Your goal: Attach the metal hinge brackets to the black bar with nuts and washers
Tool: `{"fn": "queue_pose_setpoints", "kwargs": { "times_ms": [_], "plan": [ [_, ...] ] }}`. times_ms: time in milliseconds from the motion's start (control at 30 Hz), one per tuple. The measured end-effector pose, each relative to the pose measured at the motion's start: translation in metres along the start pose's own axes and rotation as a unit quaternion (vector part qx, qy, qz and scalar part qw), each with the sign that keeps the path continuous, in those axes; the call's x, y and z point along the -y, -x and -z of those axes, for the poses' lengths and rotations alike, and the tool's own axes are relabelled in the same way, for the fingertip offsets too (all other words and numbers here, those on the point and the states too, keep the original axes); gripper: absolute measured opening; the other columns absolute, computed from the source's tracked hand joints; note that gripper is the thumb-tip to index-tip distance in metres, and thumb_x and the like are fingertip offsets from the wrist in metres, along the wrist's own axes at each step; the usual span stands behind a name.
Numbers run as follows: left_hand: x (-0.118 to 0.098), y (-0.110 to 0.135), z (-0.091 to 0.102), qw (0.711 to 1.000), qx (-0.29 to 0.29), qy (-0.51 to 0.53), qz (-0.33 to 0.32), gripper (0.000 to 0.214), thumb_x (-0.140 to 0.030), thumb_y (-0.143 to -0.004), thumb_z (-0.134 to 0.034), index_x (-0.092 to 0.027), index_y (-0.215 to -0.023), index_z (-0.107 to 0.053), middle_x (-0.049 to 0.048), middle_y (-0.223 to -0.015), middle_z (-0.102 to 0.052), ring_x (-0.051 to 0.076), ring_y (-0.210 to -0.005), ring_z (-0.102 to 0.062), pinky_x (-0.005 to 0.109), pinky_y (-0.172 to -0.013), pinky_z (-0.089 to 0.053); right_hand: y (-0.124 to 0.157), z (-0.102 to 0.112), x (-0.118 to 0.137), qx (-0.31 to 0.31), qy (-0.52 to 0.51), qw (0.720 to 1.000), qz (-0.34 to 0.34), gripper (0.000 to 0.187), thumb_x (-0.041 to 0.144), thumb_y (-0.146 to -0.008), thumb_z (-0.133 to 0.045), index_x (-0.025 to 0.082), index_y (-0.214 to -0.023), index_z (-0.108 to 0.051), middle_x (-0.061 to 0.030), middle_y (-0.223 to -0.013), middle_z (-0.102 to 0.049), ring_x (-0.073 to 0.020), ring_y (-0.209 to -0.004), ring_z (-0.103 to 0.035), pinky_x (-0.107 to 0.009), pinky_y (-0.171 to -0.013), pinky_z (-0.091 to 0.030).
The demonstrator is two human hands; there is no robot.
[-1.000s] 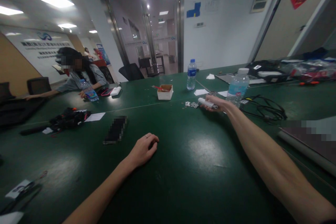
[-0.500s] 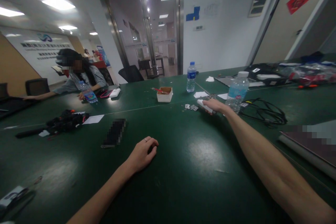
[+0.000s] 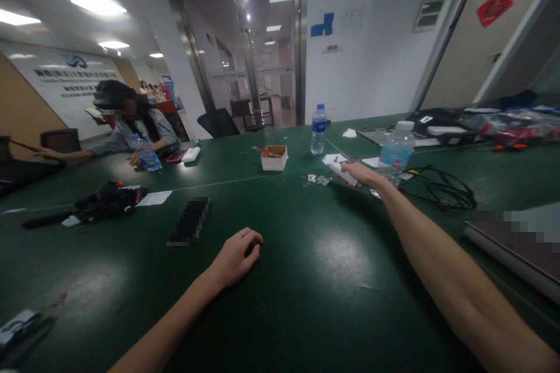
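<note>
My right hand (image 3: 361, 173) reaches far forward and is closed around a white, elongated object (image 3: 338, 171) whose kind I cannot make out. Small flat metal pieces (image 3: 322, 180) lie on the green table (image 3: 284, 303) just left of it. Behind that hand is a sheet of white paper (image 3: 333, 159), and to its right stands a large water bottle (image 3: 396, 154) with a pale blue label. My left hand (image 3: 238, 256) rests on the table with fingers loosely bent, thumb apart and nothing in it. A dark phone (image 3: 189, 221) lies to its left.
An open white box (image 3: 274, 160) with a red-handled item stands mid-table, near a smaller water bottle (image 3: 318, 130). Black cables (image 3: 441, 186) and a thick book-like item (image 3: 516, 250) lie right. Black gear (image 3: 107, 204) lies left, where a person (image 3: 126, 122) sits.
My right hand and the white object have shifted only slightly. The left hand stays in place. The seated person's outstretched hand has risen a little, with a dark strip now at it.
</note>
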State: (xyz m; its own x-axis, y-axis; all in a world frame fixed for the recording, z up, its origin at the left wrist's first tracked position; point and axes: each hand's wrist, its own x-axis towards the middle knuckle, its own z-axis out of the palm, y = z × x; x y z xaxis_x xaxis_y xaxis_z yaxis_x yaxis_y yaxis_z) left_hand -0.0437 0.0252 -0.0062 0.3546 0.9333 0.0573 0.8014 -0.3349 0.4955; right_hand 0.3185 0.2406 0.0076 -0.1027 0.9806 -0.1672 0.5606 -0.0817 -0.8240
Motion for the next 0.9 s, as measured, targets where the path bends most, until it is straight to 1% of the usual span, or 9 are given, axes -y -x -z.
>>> {"fn": "queue_pose_setpoints", "kwargs": {
  "times_ms": [200,300,367,433,500,600,700,767,900],
  "plan": [
    [0.003,0.000,-0.001,1.000,0.004,0.004,0.000,0.020,-0.025,-0.091,-0.043,-0.019,-0.101,-0.059,0.0054,-0.098,-0.057,0.018,-0.083,-0.055,0.029,-0.071,-0.048,0.016,-0.001,0.014,0.053,-0.024,0.998,0.011,0.030,0.025,-0.088,-0.032,0.010,-0.093,-0.058,-0.0034,-0.062,-0.057,-0.0128,-0.048,-0.052,-0.021,-0.042,-0.040],
    [0.003,0.000,0.000,1.000,0.004,0.000,-0.005,0.020,-0.025,-0.091,-0.043,-0.018,-0.101,-0.059,0.0054,-0.097,-0.057,0.018,-0.082,-0.055,0.029,-0.070,-0.048,0.031,-0.010,0.027,0.046,0.070,0.996,0.030,0.034,0.025,-0.090,-0.027,0.011,-0.093,-0.058,-0.0059,-0.071,-0.061,-0.0134,-0.055,-0.056,-0.022,-0.048,-0.042],
    [0.003,0.000,0.000,1.000,-0.005,-0.002,-0.013,0.020,-0.025,-0.091,-0.042,-0.018,-0.100,-0.059,0.0056,-0.096,-0.056,0.018,-0.081,-0.055,0.030,-0.070,-0.048,0.047,-0.023,0.036,0.028,0.116,0.992,0.029,0.030,0.026,-0.090,-0.033,0.010,-0.088,-0.059,-0.0093,-0.077,-0.063,-0.0161,-0.063,-0.058,-0.023,-0.052,-0.043],
    [0.004,-0.001,0.000,1.000,-0.013,0.002,-0.023,0.021,-0.026,-0.092,-0.042,-0.017,-0.102,-0.058,0.0060,-0.097,-0.056,0.018,-0.081,-0.055,0.030,-0.070,-0.048,0.070,-0.041,0.043,0.012,0.153,0.988,0.031,0.022,0.030,-0.084,-0.050,0.010,-0.086,-0.059,-0.0128,-0.086,-0.064,-0.0200,-0.073,-0.060,-0.024,-0.057,-0.044],
    [0.001,0.000,0.000,0.999,-0.023,0.004,-0.031,0.023,-0.028,-0.092,-0.042,-0.017,-0.105,-0.057,0.0067,-0.100,-0.055,0.019,-0.082,-0.055,0.031,-0.071,-0.049,0.104,-0.062,0.049,0.012,0.189,0.981,0.030,0.031,0.034,-0.077,-0.061,0.009,-0.097,-0.058,-0.0157,-0.093,-0.065,-0.0235,-0.075,-0.061,-0.028,-0.059,-0.045],
    [-0.011,0.003,-0.003,0.999,-0.049,0.000,-0.008,0.027,-0.033,-0.092,-0.044,-0.017,-0.109,-0.055,0.0072,-0.102,-0.056,0.021,-0.084,-0.056,0.034,-0.072,-0.048,0.168,-0.094,0.060,0.104,0.274,0.956,0.012,0.049,0.041,-0.079,-0.059,0.014,-0.118,-0.051,-0.0163,-0.101,-0.065,-0.0235,-0.074,-0.063,-0.031,-0.058,-0.049],
    [-0.032,0.010,-0.009,1.000,-0.020,0.010,0.002,0.030,-0.038,-0.092,-0.045,-0.018,-0.112,-0.055,0.0063,-0.100,-0.058,0.021,-0.084,-0.056,0.032,-0.071,-0.048,0.228,-0.118,0.073,0.135,0.361,0.919,0.081,0.047,0.044,-0.080,-0.054,0.015,-0.116,-0.054,-0.0173,-0.103,-0.065,-0.0281,-0.085,-0.064,-0.037,-0.067,-0.051],
    [-0.045,0.016,-0.015,0.999,0.025,-0.001,-0.044,0.026,-0.035,-0.096,-0.040,-0.018,-0.102,-0.058,0.0053,-0.095,-0.060,0.019,-0.084,-0.057,0.031,-0.074,-0.047,0.254,-0.127,0.081,0.118,0.402,0.899,0.131,0.039,0.038,-0.085,-0.044,0.010,-0.107,-0.058,-0.0182,-0.096,-0.066,-0.0308,-0.086,-0.065,-0.041,-0.072,-0.049],
    [-0.056,0.025,-0.022,0.988,0.044,-0.052,-0.137,0.027,-0.028,-0.098,-0.034,-0.017,-0.097,-0.059,0.0061,-0.093,-0.061,0.019,-0.084,-0.056,0.031,-0.078,-0.045,0.278,-0.133,0.088,0.149,0.417,0.888,0.124,0.041,0.040,-0.086,-0.041,0.008,-0.103,-0.061,-0.0187,-0.094,-0.067,-0.0315,-0.083,-0.065,-0.041,-0.069,-0.049]
  ]
}}
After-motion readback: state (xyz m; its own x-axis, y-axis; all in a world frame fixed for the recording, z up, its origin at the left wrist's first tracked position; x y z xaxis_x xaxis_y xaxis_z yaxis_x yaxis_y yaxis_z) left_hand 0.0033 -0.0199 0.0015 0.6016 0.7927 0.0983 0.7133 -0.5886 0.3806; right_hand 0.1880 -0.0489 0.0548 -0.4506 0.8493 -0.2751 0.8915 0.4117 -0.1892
